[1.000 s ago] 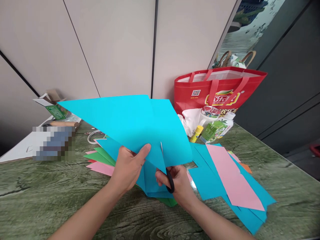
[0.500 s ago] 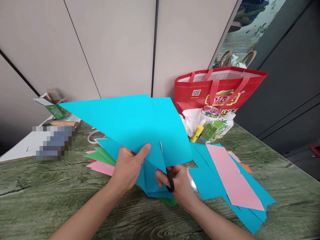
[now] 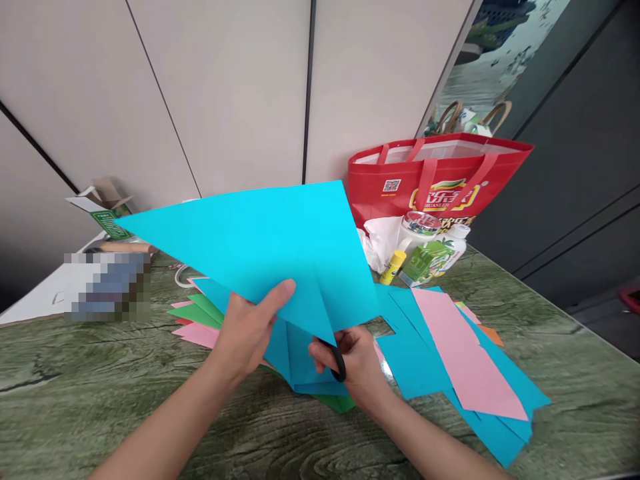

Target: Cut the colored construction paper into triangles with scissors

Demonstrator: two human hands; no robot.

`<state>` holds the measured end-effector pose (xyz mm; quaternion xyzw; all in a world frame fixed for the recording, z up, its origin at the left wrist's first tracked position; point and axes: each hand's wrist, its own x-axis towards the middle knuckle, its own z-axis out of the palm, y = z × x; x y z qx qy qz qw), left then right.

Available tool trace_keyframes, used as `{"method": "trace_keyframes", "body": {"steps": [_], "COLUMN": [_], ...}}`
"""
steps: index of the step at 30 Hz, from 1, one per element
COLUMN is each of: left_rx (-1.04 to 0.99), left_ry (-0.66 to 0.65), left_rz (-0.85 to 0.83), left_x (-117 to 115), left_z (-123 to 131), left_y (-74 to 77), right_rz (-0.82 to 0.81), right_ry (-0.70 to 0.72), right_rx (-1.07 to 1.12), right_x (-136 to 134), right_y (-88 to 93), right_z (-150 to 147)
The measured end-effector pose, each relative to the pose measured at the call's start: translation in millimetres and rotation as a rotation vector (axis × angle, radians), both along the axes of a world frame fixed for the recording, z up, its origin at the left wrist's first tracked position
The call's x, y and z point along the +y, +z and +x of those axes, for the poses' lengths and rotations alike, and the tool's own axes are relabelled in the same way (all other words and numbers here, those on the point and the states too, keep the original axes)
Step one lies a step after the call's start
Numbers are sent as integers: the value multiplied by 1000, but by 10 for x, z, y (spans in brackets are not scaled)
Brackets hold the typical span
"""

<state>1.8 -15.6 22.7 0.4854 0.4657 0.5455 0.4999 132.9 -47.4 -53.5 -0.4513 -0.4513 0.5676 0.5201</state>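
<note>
A large bright blue sheet of paper (image 3: 270, 233) is raised above the table, with a slit running up into it from its lower edge. My left hand (image 3: 250, 327) pinches that sheet at its lower left edge, thumb on top. In my right hand (image 3: 353, 360) is a pair of black-handled scissors (image 3: 340, 365), at the bottom of the slit; the paper hides the blades. Beneath both hands lies a stack of coloured paper (image 3: 200, 317) in blue, green and pink, partly covered by the raised sheet.
Cut blue paper pieces (image 3: 417, 367) and a pink strip (image 3: 465, 353) lie at the right. Behind them stand a yellow glue stick (image 3: 393, 267), a green carton (image 3: 425, 263), a white bottle (image 3: 455, 247) and a red bag (image 3: 385, 177). An opened box (image 3: 111, 220) is back left.
The sheet has tilted, its left corner dropping and its right part rising slightly. My left hand has moved a little left and down. The scissor blade that showed through the slit is now hidden.
</note>
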Motion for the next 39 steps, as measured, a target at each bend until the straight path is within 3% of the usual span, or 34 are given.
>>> {"method": "trace_keyframes", "body": {"steps": [3,12,20,29,39], "left_rx": [-95,-23,-38,-36,-68], "left_ry": [-72,-103,-124,-101,-116], "left_rz": [10,63,19,-34,-64], "left_x": [54,58,86,86,68], "left_z": [-72,-161,-172,-154,-151], "left_y": [5,-20,3,-48,-17], "right_rz": [-1,62,52,-8,20], "right_ry": [-9,112,89,5,15], "right_rx": [23,176,150,179,242], "right_x": [16,23,20,21,22], "right_y": [-32,41,70,-32,-29], "right_z": [6,53,20,31,20]}}
